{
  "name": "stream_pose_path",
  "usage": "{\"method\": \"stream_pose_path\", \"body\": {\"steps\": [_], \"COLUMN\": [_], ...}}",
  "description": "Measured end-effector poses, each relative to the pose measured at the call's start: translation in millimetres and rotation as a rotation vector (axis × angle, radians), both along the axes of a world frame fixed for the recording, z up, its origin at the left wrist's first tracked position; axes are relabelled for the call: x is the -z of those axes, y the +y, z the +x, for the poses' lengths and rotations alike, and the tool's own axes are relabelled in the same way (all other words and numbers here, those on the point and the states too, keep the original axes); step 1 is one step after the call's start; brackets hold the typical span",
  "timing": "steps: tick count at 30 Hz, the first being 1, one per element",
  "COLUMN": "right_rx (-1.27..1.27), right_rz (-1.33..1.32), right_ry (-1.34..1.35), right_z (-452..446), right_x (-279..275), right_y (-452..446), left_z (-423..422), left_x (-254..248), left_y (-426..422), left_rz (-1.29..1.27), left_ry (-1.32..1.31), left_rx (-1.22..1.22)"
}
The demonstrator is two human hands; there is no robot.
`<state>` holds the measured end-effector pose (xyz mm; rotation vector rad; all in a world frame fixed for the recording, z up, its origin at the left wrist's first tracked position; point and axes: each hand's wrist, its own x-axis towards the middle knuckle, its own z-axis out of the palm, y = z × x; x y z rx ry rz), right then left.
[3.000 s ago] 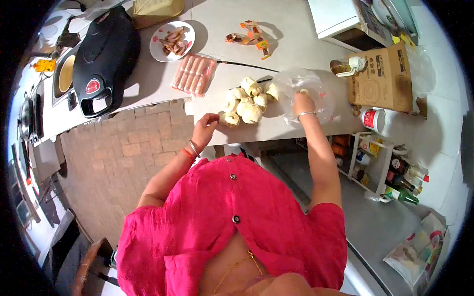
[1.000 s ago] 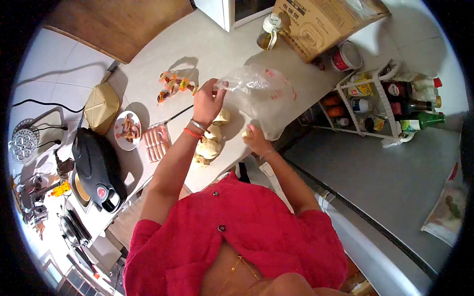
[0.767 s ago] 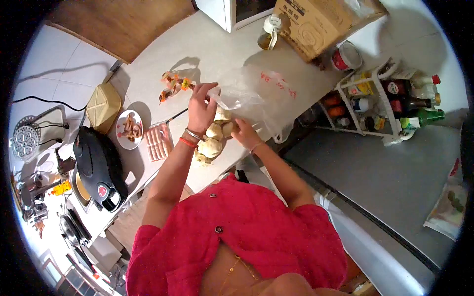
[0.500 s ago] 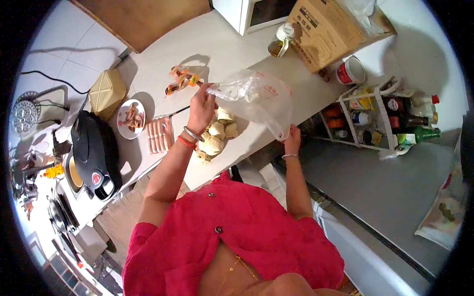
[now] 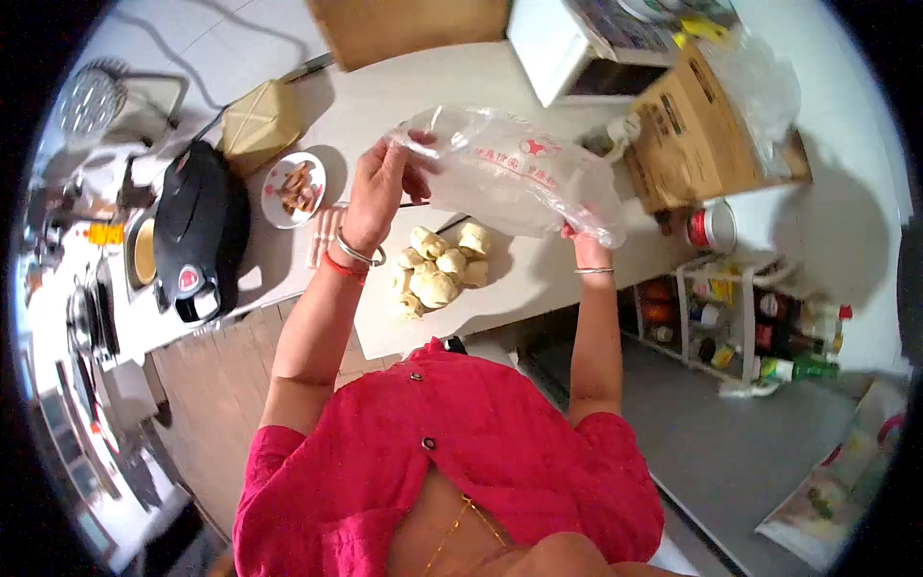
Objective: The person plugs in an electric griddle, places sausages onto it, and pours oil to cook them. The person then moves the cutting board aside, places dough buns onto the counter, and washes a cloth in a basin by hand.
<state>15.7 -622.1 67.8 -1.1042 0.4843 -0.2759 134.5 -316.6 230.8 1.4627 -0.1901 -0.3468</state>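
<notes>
A clear plastic bag (image 5: 510, 173) with red print is stretched out between my hands above the counter. My left hand (image 5: 383, 183) grips its left end, fingers curled at the film's edge. At the lower right corner, my right hand (image 5: 588, 248) pinches the bunched plastic. Below the bag, between my forearms, lies a pile of pale yellow, lumpy pieces (image 5: 437, 279) that look like dough. A row of sausages (image 5: 325, 236) lies partly hidden behind my left wrist. Near it stands a white plate (image 5: 277, 204) with brown pieces of food.
A black electric appliance (image 5: 197, 240) and a beige container (image 5: 261, 123) stand at left. At right are a cardboard box (image 5: 687, 144), a glass jug with a white top (image 5: 615, 137), a red-and-white tub (image 5: 713, 227) and a white rack (image 5: 716, 274) of bottles.
The view has swung, shifting the counter's objects rightward. The bag is spread wider, its red print now plainer. My left hand now covers the orange-wrapped items and part of the sausages.
</notes>
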Motion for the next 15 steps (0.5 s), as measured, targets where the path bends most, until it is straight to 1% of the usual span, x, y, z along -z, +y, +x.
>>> {"method": "stream_pose_path", "body": {"steps": [3,4,5,7,8,9,11,12,13,15], "right_rx": [-0.264,-0.320,-0.347,-0.401,-0.449,-0.504,-0.611,-0.668,-0.676,-0.720], "right_rz": [0.053,0.038,0.037,0.038,0.073,0.078,0.088,0.080,0.072,0.070], "right_ry": [-0.036,-0.024,-0.041,-0.076,-0.124,-0.117,-0.114,-0.098,-0.106,-0.125], "right_z": [39,54,65,82,87,92,99,103,102,94], "right_x": [-59,-70,-80,-100,-115,-125,-140,-144,-152,-176], "right_y": [38,53,71,115,140,162,210,234,262,332], "left_z": [-3,-7,-10,-25,-36,-45,-69,-80,-90,-127], "left_x": [-31,-41,-43,-54,-63,-66,-78,-74,-73,-72], "left_y": [46,65,84,124,144,167,210,240,268,325], "left_rz": [0.031,0.094,0.090,-0.018,-0.030,0.013,0.019,0.052,0.021,0.102], "left_ry": [-0.117,-0.143,-0.210,-0.243,-0.265,-0.318,-0.369,-0.428,-0.439,-0.413], "left_rx": [-0.144,-0.221,-0.298,-0.389,-0.449,-0.511,-0.668,-0.709,-0.763,-0.832]}}
